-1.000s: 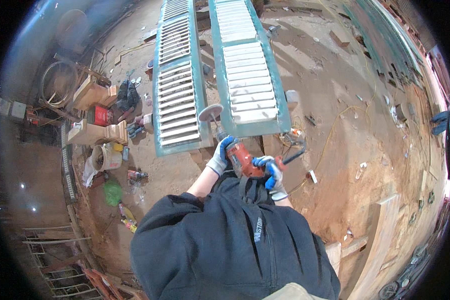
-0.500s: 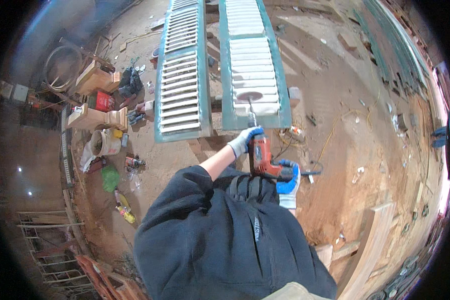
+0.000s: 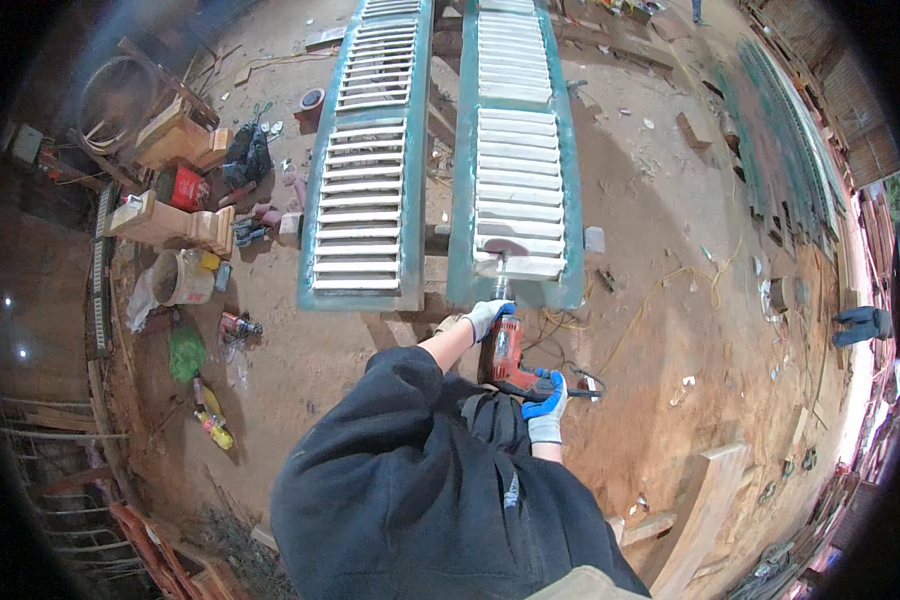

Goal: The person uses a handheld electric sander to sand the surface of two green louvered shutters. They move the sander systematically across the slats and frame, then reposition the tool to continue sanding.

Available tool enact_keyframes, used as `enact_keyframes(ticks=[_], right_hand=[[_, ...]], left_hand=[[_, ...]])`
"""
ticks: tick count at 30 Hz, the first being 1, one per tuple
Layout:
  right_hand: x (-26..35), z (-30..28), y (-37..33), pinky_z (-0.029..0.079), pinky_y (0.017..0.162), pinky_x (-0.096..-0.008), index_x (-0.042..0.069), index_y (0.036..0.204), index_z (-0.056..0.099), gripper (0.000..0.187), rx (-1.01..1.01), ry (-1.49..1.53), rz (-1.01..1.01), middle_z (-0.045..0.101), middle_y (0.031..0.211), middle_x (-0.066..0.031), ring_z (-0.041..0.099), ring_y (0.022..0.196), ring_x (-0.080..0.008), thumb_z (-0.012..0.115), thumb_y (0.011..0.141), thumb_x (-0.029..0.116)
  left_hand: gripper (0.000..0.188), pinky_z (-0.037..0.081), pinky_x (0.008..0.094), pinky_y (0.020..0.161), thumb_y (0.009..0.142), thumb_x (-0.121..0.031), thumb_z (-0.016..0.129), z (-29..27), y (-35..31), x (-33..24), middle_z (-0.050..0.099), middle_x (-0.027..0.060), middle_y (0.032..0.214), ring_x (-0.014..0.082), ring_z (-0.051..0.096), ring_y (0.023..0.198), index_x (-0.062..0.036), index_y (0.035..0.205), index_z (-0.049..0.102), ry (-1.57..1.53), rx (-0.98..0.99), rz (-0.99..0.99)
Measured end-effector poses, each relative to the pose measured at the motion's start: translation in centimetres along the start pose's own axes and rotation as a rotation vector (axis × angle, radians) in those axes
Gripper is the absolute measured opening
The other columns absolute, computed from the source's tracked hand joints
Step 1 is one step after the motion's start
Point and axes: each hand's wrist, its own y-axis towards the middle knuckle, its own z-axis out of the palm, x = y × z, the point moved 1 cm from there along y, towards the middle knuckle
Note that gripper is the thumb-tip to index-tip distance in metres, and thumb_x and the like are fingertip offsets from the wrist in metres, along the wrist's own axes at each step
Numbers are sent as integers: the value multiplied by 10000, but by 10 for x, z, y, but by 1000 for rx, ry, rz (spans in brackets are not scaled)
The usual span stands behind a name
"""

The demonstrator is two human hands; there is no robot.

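With both hands I hold an orange-red power drill point(image 3: 503, 350) fitted with a round sanding disc point(image 3: 505, 247). My left hand point(image 3: 489, 316), in a white-and-blue glove, is closed round the front of the drill body. My right hand point(image 3: 547, 400), gloved alike, wraps the rear handle. The disc lies over the lowest slats of the right louvered shutter point(image 3: 462, 230), which has white slats and a green frame. Whether the disc presses on them I cannot tell. A second green-framed louvered shutter point(image 3: 411, 220) lies alongside to the left.
A yellow cord point(image 3: 660, 285) runs over the dirt floor at right. Left stand wooden blocks point(image 3: 155, 222), a white bucket point(image 3: 192, 278) and another drill point(image 3: 238, 326). A plank point(image 3: 705, 510) leans at lower right. A person's blue-trousered legs point(image 3: 858, 325) show far right.
The view has shifted, so the shutters sit lower in it. The drill stays in both hands, its disc still over the right shutter's lower slats. The person at far right shows more fully.
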Motion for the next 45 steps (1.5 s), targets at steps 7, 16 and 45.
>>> enact_keyframes(ticks=[7,16,45], right_hand=[[-11,8,0,468,853,-364,75,836,585,88,178,-42,-101,632,840,-73,599,864,-226,591,841,163],[-16,19,10,480,835,-350,88,863,601,85,95,21,-80,655,853,-71,615,841,-220,603,838,169],[204,33,-132,395,990,-389,53,927,624,228,1046,-777,-751,650,956,-77,610,991,-226,667,718,-29]], left_hand=[[222,448,335,525,751,-292,729,-13,-5,-10,625,51,699,151,556,556,-80,778,670,-89,-68,109],[262,456,341,555,755,-321,709,-6,-6,-42,638,51,701,140,561,617,-59,775,694,125,-42,243],[320,486,483,894,784,-255,630,121,-96,-39,662,162,945,346,629,890,5,970,611,-158,623,430]])
